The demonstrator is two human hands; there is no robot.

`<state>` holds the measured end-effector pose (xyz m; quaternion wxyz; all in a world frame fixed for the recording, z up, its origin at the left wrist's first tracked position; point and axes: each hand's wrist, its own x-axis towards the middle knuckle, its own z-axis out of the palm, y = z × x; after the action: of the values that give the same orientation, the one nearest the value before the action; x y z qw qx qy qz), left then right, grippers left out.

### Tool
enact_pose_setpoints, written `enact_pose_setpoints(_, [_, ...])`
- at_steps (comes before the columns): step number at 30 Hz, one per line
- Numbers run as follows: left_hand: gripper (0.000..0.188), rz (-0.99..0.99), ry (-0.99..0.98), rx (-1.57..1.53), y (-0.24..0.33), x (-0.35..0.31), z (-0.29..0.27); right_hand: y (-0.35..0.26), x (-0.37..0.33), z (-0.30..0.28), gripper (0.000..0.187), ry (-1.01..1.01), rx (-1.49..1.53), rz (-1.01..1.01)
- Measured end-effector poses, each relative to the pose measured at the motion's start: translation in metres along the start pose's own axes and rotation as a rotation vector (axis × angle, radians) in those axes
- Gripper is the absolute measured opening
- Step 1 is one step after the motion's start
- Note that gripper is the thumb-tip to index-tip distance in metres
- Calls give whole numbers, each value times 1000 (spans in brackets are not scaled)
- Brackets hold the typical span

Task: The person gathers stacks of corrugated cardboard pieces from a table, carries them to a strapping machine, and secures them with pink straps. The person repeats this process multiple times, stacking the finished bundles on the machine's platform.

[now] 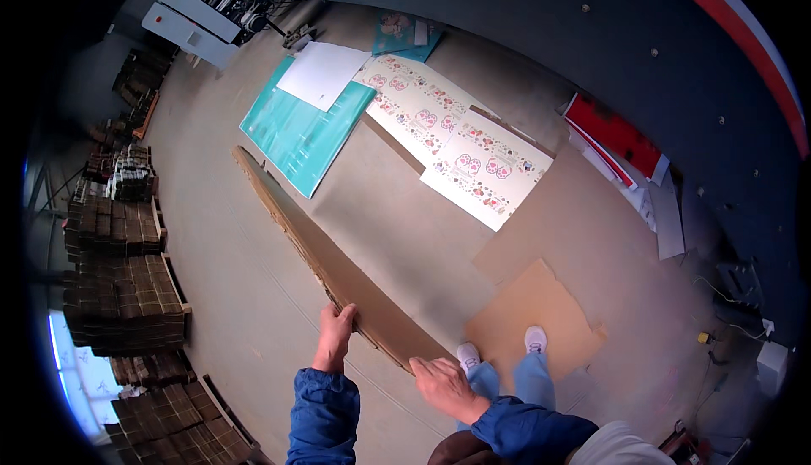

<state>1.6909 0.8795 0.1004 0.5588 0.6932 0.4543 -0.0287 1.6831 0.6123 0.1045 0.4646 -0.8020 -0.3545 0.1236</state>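
Note:
A long brown cardboard sheet [346, 271] stands tilted on edge in front of me, running from the far left down toward my feet. My left hand [336, 331] is closed over its upper edge, thumb on the side facing right. At the near end of the same edge, my right hand [449, 387] is closed on the sheet with bent fingers. The edge looks rough and layered; I cannot tell if it is one sheet or several. My feet, in light shoes, are beside a flat piece of cardboard [528, 317] on the floor.
Ahead on the floor lie a teal sheet [296, 148], a white sheet [321, 73] and printed white sheets [490, 169]. Red and white sheets [612, 131] rest by a dark machine wall [676, 85]. Bundled cardboard stacks [127, 292] stand on pallets at left; a grey machine [198, 21] is far left.

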Motion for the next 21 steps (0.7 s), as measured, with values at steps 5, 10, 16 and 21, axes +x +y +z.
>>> enact_pose_setpoints(5, [22, 124, -20, -214, 68, -31, -2, -25, 28, -65, 44, 149, -97, -119])
enact_pose_setpoints(10, [21, 278, -10, -513, 83, -66, 9, -22, 28, -86, 46, 96, -216, -223])
enact_pose_setpoints(16, [25, 175, -42, -822, 0, -51, 25, 11, 8, -54, 43, 13, -316, -254])
enact_pose_setpoints(21, [28, 108, -114, -843, -84, 2, 63, 71, -13, -5, 46, -85, -410, -169])
